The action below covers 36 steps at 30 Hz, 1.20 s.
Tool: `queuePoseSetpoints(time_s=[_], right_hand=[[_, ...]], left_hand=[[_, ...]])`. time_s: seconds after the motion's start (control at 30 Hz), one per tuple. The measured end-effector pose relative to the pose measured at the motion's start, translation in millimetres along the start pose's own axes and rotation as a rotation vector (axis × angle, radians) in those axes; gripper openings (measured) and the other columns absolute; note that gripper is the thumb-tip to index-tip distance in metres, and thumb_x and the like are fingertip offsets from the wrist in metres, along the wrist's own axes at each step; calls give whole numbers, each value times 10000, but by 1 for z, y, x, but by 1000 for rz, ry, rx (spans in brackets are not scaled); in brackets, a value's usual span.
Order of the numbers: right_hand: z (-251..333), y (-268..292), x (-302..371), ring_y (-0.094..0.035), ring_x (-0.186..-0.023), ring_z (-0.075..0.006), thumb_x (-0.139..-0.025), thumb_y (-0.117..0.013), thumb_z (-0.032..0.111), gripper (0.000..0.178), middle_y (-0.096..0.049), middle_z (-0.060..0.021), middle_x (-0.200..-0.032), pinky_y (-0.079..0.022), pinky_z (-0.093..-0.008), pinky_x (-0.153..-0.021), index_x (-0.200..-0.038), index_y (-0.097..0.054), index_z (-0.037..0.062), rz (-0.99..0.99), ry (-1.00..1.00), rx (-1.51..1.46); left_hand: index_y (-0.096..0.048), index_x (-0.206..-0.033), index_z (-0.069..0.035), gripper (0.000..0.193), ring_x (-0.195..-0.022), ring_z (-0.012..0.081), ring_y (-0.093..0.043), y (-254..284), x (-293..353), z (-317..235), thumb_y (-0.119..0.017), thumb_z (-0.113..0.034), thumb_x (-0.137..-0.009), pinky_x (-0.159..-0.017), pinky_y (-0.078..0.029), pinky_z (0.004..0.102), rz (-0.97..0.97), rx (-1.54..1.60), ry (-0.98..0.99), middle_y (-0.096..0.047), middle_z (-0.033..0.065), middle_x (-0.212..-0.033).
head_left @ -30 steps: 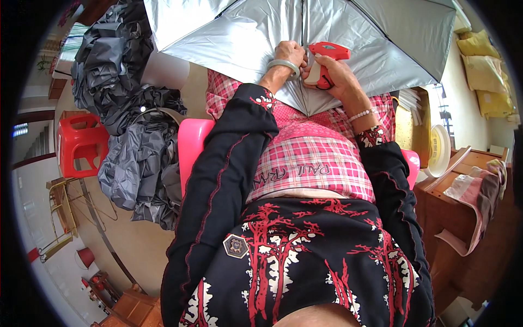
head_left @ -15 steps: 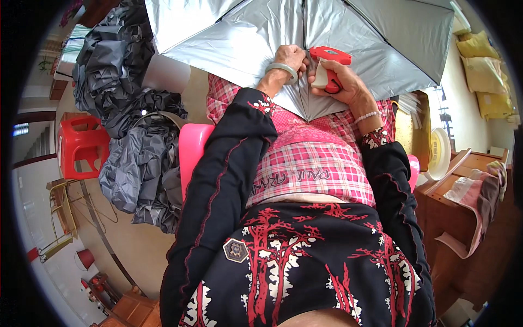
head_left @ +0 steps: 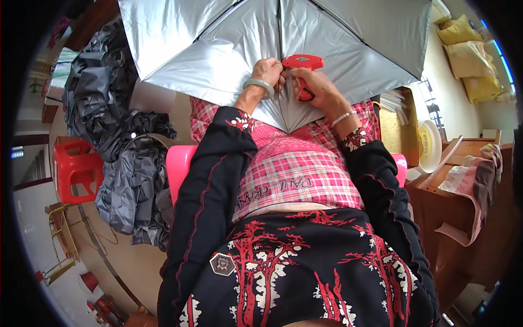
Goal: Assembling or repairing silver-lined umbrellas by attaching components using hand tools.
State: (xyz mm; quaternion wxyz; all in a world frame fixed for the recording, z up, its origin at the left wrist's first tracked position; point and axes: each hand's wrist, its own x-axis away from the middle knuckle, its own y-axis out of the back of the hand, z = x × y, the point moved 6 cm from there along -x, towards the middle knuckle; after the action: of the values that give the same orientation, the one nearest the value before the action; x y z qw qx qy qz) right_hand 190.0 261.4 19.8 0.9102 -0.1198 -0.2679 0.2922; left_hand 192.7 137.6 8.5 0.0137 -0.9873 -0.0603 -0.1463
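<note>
An opened umbrella (head_left: pixel 229 62), silver on the side facing me, spreads over my lap with dark ribs across it. My left hand (head_left: pixel 266 73), a pale bangle at its wrist, is closed with its fingertips pinching the middle rib (head_left: pixel 280 32) and the cloth beside it. My right hand (head_left: pixel 324 91) is wrapped round the handle of a red tool shaped like a tagging gun (head_left: pixel 305 61). The tool's front end meets the rib right beside my left fingertips. Fingers hide the exact spot where they touch.
Crumpled dark grey umbrella cloth (head_left: pixel 131 188) is heaped at my left, near a red stool (head_left: pixel 79 169). To the right stand a yellow box (head_left: pixel 397 128) of white strips, a round white tub (head_left: pixel 430 144) and a wooden cabinet (head_left: pixel 430 191) with a cloth over it.
The whole view has shifted, so hands and umbrella sit farther left in it. My right hand has tightened on the tool; its whitish lever, plain before, is now covered. Both hands remain together at the rib.
</note>
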Motion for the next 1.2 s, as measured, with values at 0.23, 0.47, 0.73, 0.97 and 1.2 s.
queuePoseSetpoints(time_s=[0.23, 0.47, 0.73, 0.97, 1.2], right_hand=[[10, -17, 17, -572, -543, -181, -810, -498, 121, 140, -564, -78, -673, -488, -298, -491, -892, -511, 8, -70, 57, -145], [73, 10, 55, -574, -561, -168, -806, -527, 152, 206, -570, -77, -672, -469, -282, -489, -920, -509, -18, -275, 165, 473], [111, 6, 73, -559, -541, -140, -776, -564, 184, 261, -567, -70, -671, -448, -269, -486, -918, -540, -34, -360, 295, 708], [168, -12, 63, -551, -510, -129, -755, -579, 177, 240, -565, -70, -607, -444, -265, -472, -846, -563, -45, -178, 377, 1282], [230, -14, 2, -559, -509, -136, -751, -585, 185, 243, -570, -77, -589, -445, -267, -443, -790, -566, -54, -147, 175, 1446]], left_hand=[[-544, -742, 25, 147, -396, 180, -526, 2, -1, -1, -461, -81, -800, -352, -429, 302, -181, -140, 13, -558, 108, -550], [-521, -671, 36, 152, -382, 200, -531, 3, -4, -10, -458, -54, -775, -324, -427, 330, -138, -110, 50, -554, 126, -544], [-518, -723, 31, 142, -414, 181, -530, 6, -22, -50, -443, -75, -779, -353, -429, 302, -10, -241, 142, -552, 129, -558], [-557, -729, 28, 161, -427, 179, -544, 10, -28, -110, -455, -88, -774, -383, -442, 290, 359, -881, -50, -561, 104, -559], [-592, -787, 7, 189, -487, 221, -577, 30, -73, -168, -478, -140, -759, -466, -473, 330, 494, -1291, 26, -602, 131, -619]])
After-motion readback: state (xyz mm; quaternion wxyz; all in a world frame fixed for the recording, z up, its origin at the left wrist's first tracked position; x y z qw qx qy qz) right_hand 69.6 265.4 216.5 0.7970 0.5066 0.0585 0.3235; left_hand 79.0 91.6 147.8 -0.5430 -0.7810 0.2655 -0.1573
